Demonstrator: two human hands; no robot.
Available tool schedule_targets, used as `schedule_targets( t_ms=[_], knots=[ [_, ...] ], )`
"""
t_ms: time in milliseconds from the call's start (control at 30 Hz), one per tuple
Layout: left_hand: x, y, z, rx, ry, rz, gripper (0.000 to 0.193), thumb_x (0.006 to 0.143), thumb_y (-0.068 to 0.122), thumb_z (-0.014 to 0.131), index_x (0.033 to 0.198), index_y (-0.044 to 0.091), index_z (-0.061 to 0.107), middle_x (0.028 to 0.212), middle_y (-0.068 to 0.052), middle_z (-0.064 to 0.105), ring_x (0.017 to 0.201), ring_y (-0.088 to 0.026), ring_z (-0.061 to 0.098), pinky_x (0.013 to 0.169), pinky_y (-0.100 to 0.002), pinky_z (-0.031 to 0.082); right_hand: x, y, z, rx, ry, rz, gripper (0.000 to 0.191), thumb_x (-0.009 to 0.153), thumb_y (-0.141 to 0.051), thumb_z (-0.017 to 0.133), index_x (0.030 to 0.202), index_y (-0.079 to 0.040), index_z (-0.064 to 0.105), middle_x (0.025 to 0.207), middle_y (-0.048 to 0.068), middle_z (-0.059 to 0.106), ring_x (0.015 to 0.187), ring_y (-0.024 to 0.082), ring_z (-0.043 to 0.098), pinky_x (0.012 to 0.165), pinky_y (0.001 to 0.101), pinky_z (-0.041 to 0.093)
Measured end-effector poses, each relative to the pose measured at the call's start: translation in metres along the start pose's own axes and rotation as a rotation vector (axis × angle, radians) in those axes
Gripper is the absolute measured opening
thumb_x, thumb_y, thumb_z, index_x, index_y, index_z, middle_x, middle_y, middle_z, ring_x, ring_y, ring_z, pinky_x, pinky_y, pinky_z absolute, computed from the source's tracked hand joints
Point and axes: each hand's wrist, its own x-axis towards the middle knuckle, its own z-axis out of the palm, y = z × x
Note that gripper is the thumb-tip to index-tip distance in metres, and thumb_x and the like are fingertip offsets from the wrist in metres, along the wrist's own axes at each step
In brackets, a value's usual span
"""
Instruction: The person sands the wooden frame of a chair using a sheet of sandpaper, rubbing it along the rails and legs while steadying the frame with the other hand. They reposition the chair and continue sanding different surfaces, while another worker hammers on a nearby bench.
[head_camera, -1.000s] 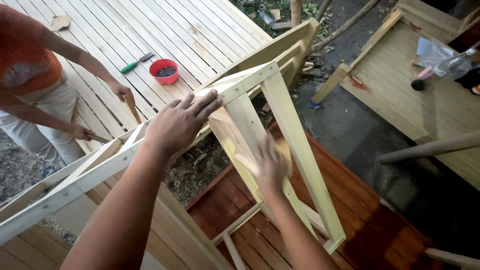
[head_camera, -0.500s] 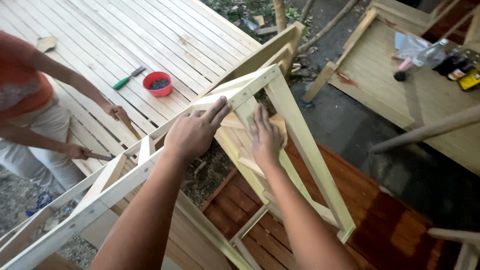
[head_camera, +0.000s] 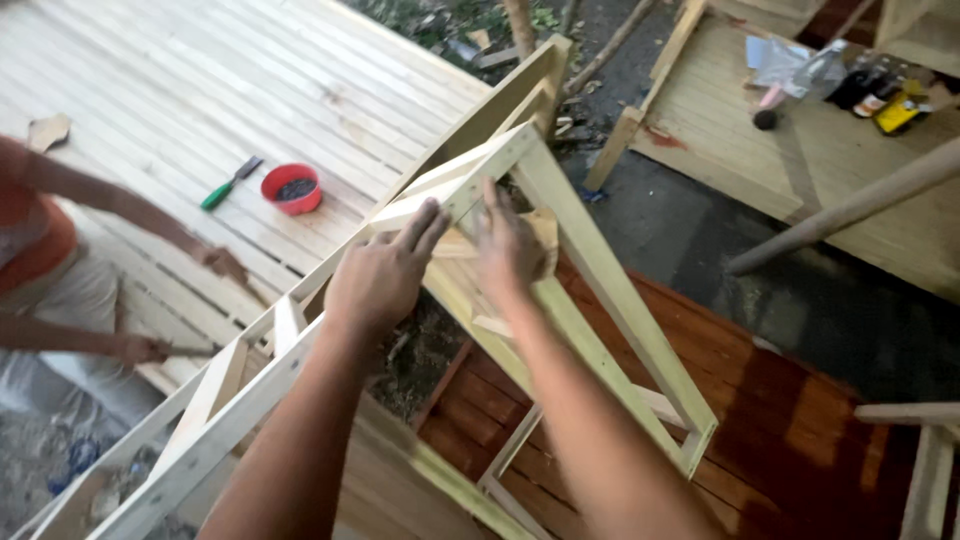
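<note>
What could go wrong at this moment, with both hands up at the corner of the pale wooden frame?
The left hand rests on the wooden frame near its top corner joint, and the right hand presses a sandpaper-like sheet there; fingers could catch splinters or get pinched. A second person works at the frame's lower end, so a jolt there might shake it under the hands.

**Hands: pose and state**

Both forearms extend forward and upward, bare. Left hand (head_camera: 385, 275) lies palm down, fingers together and stretched forward. Right hand (head_camera: 507, 248) is close beside it, fingers raised, somewhat blurred.
</note>
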Motion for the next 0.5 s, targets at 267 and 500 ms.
schedule_targets(
  t_ms=[267,500],
  knots=[
    [0.006,0.018,-0.010,0.084,-0.085,-0.006,0.066,0.095,0.028,0.051,0.158,0.026,0.032,0.163,0.004,0.034,0.089,-0.029,0.073,0.067,-0.040,0.059,-0.083,0.023,-0.132,-1.034,0.097,-0.146,0.057,0.098,-0.013,0.059,0.153,-0.020,0.049,0.134,0.003,0.069,0.095,0.021,0.068,0.082,0.0334,0.053],
    [0.003,0.024,-0.014,0.217,-0.064,0.009,0.066,0.097,0.038,0.050,0.159,0.025,0.031,0.165,0.006,0.034,0.089,-0.026,0.074,0.074,-0.044,0.060,-0.133,0.086,-0.260,-0.906,0.218,-0.334,0.063,0.081,0.001,0.057,0.144,0.005,0.052,0.129,0.017,0.063,0.108,0.027,0.062,0.089,0.0400,0.050]
  ],
)
